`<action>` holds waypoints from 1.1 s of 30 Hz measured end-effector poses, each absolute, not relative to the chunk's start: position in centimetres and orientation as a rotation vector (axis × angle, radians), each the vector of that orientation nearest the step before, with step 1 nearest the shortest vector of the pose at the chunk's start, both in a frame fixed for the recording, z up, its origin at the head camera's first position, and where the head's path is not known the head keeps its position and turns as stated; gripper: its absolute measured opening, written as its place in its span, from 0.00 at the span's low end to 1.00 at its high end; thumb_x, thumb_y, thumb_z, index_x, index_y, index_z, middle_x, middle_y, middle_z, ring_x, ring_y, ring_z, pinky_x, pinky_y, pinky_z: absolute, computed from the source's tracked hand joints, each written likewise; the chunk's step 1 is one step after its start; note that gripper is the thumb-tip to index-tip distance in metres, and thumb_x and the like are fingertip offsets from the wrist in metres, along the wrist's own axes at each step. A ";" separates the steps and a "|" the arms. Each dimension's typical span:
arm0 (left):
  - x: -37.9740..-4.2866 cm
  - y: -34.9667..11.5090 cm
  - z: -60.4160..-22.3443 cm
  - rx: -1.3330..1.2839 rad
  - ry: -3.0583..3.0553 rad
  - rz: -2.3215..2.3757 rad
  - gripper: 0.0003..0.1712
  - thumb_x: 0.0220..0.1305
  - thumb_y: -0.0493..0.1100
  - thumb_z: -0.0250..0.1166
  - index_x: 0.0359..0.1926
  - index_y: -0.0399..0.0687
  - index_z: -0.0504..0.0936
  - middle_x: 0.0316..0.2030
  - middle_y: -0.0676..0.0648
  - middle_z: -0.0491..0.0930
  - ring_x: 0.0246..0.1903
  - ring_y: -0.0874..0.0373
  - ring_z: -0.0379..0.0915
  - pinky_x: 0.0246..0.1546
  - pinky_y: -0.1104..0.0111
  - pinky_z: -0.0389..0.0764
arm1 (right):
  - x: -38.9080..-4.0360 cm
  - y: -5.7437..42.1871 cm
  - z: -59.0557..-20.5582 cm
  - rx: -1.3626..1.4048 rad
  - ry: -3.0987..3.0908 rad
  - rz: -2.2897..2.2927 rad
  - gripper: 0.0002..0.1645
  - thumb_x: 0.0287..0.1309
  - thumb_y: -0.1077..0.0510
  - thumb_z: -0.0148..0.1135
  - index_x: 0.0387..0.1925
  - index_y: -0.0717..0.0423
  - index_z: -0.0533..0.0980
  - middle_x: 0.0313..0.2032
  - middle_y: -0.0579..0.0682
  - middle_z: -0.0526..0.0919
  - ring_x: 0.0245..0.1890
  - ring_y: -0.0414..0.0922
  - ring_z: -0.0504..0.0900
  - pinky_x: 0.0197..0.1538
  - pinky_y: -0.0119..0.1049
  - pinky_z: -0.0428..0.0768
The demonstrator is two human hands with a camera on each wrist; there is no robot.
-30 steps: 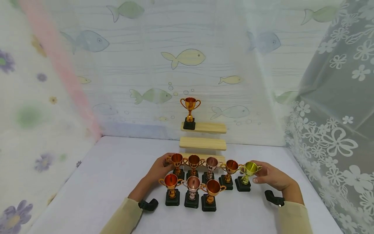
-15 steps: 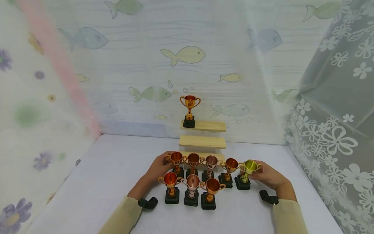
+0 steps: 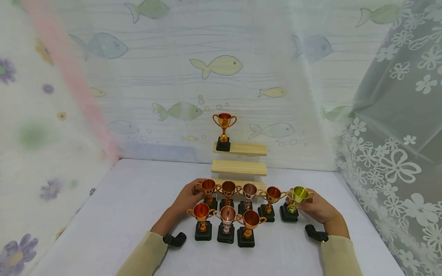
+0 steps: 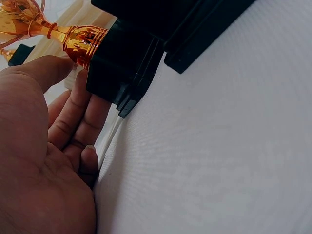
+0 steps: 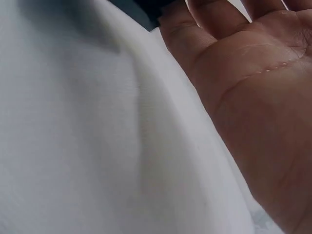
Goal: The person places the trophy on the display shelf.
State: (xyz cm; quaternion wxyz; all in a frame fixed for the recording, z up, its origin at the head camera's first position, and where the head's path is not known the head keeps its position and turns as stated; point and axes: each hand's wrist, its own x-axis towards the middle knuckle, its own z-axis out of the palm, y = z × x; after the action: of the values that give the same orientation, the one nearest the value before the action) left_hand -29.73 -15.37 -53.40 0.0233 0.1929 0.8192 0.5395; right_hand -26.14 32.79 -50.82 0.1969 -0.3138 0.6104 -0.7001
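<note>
In the head view my left hand (image 3: pixel 187 198) is at the leftmost orange-gold trophy cup (image 3: pixel 208 186) of the back row. The left wrist view has its thumb against the stem (image 4: pixel 87 45) and fingers behind the black base (image 4: pixel 122 61). My right hand (image 3: pixel 319 207) holds the yellow-gold trophy cup (image 3: pixel 299 194) at the right end, which leans slightly. In the right wrist view the fingers meet a dark base (image 5: pixel 139 10) at the top edge. Between the hands stand an orange trophy (image 3: pixel 228 189), a rose-coloured trophy (image 3: pixel 249 191) and another orange trophy (image 3: pixel 273 194).
Three trophies stand in front: an orange one (image 3: pixel 202 212), a pinkish one (image 3: pixel 227 214) and a copper one (image 3: pixel 251 219). Behind is a stepped wooden stand (image 3: pixel 239 167), with a gold trophy (image 3: pixel 224 120) on its top step's left end. White cloth (image 3: pixel 138 199) covers the table.
My right hand moved left to the yellow-gold trophy and closed on it; the trophy has since shifted slightly up and right. My left hand and the other trophies stay put.
</note>
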 end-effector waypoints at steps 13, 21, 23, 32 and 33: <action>-29.2 -15.3 -53.3 0.585 2.549 1.650 0.24 0.69 0.38 0.63 0.65 0.52 0.74 0.51 0.48 0.83 0.47 0.55 0.80 0.51 0.56 0.78 | -25.6 33.6 -49.5 -0.940 1.685 -2.085 0.30 0.59 0.82 0.40 0.56 0.61 0.76 0.51 0.53 0.81 0.53 0.47 0.79 0.60 0.39 0.74; -28.7 -15.2 -52.3 0.586 2.533 1.633 0.24 0.70 0.36 0.62 0.65 0.48 0.74 0.51 0.46 0.83 0.47 0.54 0.81 0.52 0.55 0.79 | -25.4 33.3 -47.0 -1.101 1.709 -2.152 0.30 0.58 0.85 0.35 0.55 0.70 0.72 0.49 0.56 0.81 0.53 0.49 0.77 0.58 0.39 0.75; -28.8 -15.2 -52.6 0.599 2.537 1.642 0.24 0.70 0.37 0.62 0.65 0.48 0.74 0.52 0.47 0.83 0.47 0.54 0.81 0.52 0.55 0.78 | -25.1 33.1 -46.2 -1.124 1.710 -2.174 0.30 0.57 0.85 0.35 0.55 0.70 0.72 0.48 0.56 0.81 0.52 0.49 0.77 0.58 0.39 0.76; -29.5 -15.5 -53.3 0.645 2.502 1.677 0.23 0.69 0.38 0.63 0.64 0.55 0.75 0.51 0.50 0.83 0.47 0.55 0.81 0.52 0.56 0.78 | -24.4 32.1 -43.1 -1.233 1.783 -2.179 0.29 0.57 0.86 0.37 0.57 0.72 0.71 0.47 0.58 0.80 0.50 0.51 0.78 0.57 0.40 0.77; -29.5 -15.5 -53.3 0.649 2.505 1.677 0.24 0.69 0.38 0.63 0.64 0.55 0.75 0.51 0.50 0.83 0.48 0.56 0.81 0.52 0.57 0.78 | -24.4 32.1 -42.8 -1.251 1.792 -2.178 0.29 0.57 0.86 0.37 0.57 0.72 0.71 0.47 0.58 0.80 0.50 0.51 0.78 0.57 0.40 0.77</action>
State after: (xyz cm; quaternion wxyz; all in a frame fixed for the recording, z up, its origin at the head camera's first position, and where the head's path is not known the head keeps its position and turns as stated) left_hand -29.54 -15.48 -53.26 0.0290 0.2102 0.8122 0.5435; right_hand -24.36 32.07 -42.82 0.0280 -0.4053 0.5806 -0.7056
